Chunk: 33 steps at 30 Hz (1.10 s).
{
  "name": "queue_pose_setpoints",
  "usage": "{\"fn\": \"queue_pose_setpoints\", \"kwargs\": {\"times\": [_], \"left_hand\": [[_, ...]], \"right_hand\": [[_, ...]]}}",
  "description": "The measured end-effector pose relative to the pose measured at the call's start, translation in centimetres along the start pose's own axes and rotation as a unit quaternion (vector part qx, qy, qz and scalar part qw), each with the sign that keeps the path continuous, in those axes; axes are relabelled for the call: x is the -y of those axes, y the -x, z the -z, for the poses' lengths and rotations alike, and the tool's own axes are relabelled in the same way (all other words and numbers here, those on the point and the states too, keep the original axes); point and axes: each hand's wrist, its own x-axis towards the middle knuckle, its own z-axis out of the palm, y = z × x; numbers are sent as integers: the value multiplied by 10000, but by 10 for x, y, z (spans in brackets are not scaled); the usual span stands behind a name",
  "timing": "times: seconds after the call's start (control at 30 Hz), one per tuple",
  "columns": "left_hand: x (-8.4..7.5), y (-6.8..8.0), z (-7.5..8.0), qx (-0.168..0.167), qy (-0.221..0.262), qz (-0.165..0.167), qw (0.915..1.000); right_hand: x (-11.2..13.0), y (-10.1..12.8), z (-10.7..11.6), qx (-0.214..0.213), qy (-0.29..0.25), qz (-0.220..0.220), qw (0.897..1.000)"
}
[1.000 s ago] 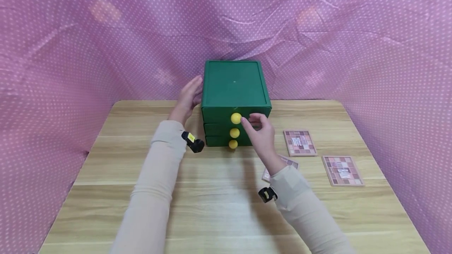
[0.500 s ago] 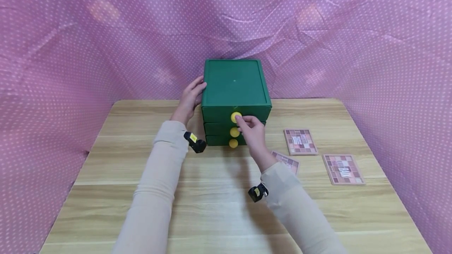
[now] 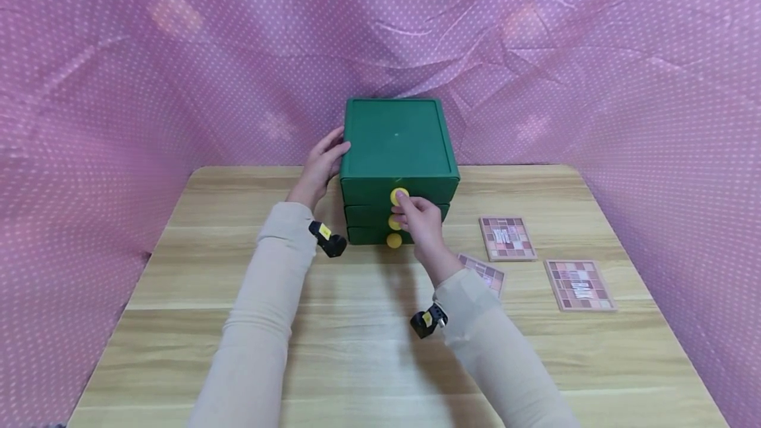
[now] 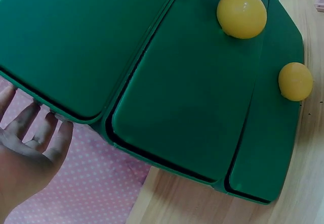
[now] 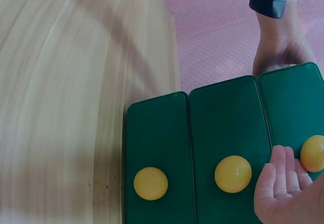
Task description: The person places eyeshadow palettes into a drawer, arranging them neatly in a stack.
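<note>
The green drawer box (image 3: 396, 150) is set at the far middle of the wooden table (image 3: 178, 296), against the pink dotted cloth (image 3: 119, 84). Its three drawers are all seen flush with the front, each with a yellow knob.

The top knob (image 3: 398, 195) is pinched by the fingers of the right hand (image 3: 422, 223), which comes in from about 5 o'clock of the box; in the right wrist view the fingertips (image 5: 283, 158) are seen touching that knob, while the middle knob (image 5: 233, 174) and the bottom knob (image 5: 150, 183) are left free. The left hand (image 3: 321, 160) is laid against the box's side at 9 o'clock, fingers nearly straight, steadying it rather than gripping.

Three eyeshadow palettes lie at about 4 o'clock of the box: one (image 3: 507, 238) nearest, one (image 3: 579, 285) further right, one (image 3: 484, 274) partly hidden by the right sleeve.

As judged from this, the knob has been taken but the top drawer is not yet drawn out; the opening remains, and the palettes are untouched.
</note>
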Motion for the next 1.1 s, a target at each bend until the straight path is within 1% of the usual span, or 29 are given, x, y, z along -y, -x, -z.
{"fn": "queue_pose_setpoints", "kwargs": {"times": [0.17, 0.33, 0.6, 0.8, 0.97, 1.1], "left_hand": [[-1, 0, 1, 50, -133, 22, 9999], [0, -1, 1, 31, -56, 48, 10000], [0, -2, 1, -18, -55, 169, 9998], [1, -2, 1, 39, -54, 138, 9999], [1, -2, 1, 78, -16, 71, 9999], [1, -2, 2, 30, 10, 109, 9999]], "right_hand": [[2, 1, -2, -26, -16, -147, 9999], [1, 3, -1, -22, -45, -234, 9997], [-4, 9, 1, -55, -128, -146, 9998], [-7, 16, 4, 63, -275, -89, 9996], [-7, 23, 7, 122, -158, -123, 9997], [-9, 28, 7, 98, -107, -161, 9998]]}}
